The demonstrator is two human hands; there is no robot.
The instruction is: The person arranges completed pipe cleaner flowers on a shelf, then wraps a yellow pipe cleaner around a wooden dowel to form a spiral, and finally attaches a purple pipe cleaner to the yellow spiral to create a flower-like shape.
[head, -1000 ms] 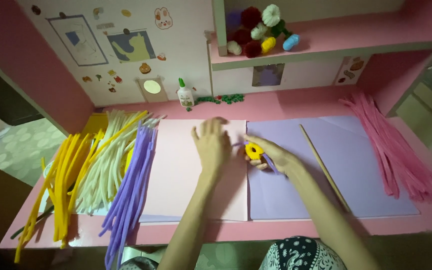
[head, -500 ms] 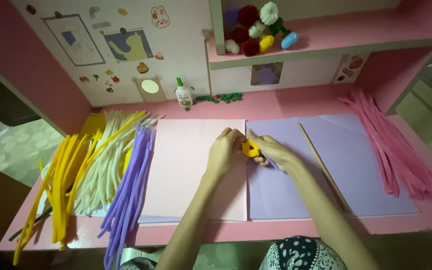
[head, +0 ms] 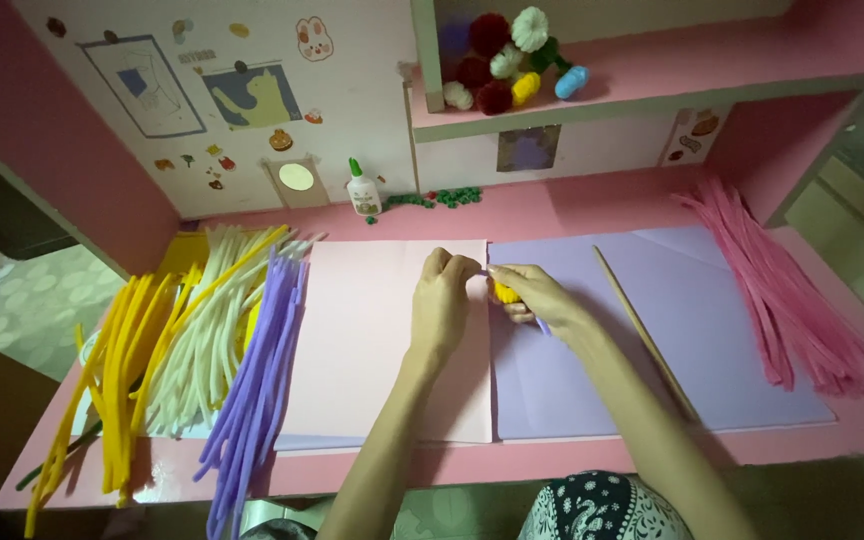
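My right hand (head: 542,298) grips a small yellow fuzzy piece (head: 505,293) with a purple pipe cleaner (head: 542,326) sticking out below the fingers. My left hand (head: 444,300) meets it from the left, fingertips pinching the end of that pipe cleaner beside the yellow piece. Both hands hover over the seam between a pink paper sheet (head: 362,340) and a lilac paper sheet (head: 712,340) on the pink desk (head: 552,205).
Bundles of yellow (head: 122,360), white (head: 197,340) and purple (head: 252,390) pipe cleaners lie at the left, pink ones (head: 787,300) at the right. A thin wooden stick (head: 645,332) rests on the lilac sheet. A glue bottle (head: 362,190) and green beads (head: 442,198) stand at the back; pom-poms (head: 507,60) on the shelf.
My left hand has moved right from the pink sheet and joined my right hand at the yellow piece. My right hand has stayed roughly in place.
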